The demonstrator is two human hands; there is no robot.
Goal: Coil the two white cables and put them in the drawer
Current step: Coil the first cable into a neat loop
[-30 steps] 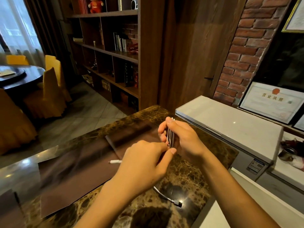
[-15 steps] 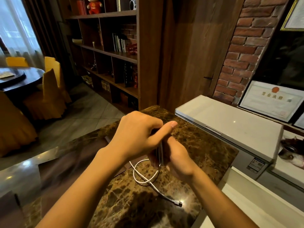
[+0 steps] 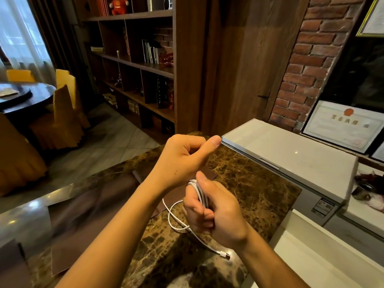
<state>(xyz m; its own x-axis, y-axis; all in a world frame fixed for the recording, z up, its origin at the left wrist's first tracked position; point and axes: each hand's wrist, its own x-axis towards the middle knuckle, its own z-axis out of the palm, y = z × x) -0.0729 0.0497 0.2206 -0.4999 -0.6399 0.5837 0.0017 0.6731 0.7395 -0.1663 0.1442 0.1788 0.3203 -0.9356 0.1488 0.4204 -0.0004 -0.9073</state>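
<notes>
A white cable (image 3: 200,191) is wound in several turns around the fingers of my right hand (image 3: 216,213), which is shut on the coil above the marble counter (image 3: 249,183). The cable's loose part (image 3: 174,217) loops on the counter below the hand, and its plug end (image 3: 225,255) lies further toward me. My left hand (image 3: 182,161) is curled just above and left of the right hand, thumb stretched out; whether it pinches the cable is hidden. I see only one white cable. No drawer is in view.
A white chest appliance (image 3: 291,154) stands right of the counter, with framed certificates (image 3: 340,125) behind it. A dark mat (image 3: 83,215) lies on the counter's left part. Bookshelves (image 3: 145,65) and a round table (image 3: 25,96) with yellow chairs are further back.
My left hand has risen from beside the right hand, over it, up to the left. My right hand has dropped lower with more turns on its fingers. A loose loop now lies on the counter.
</notes>
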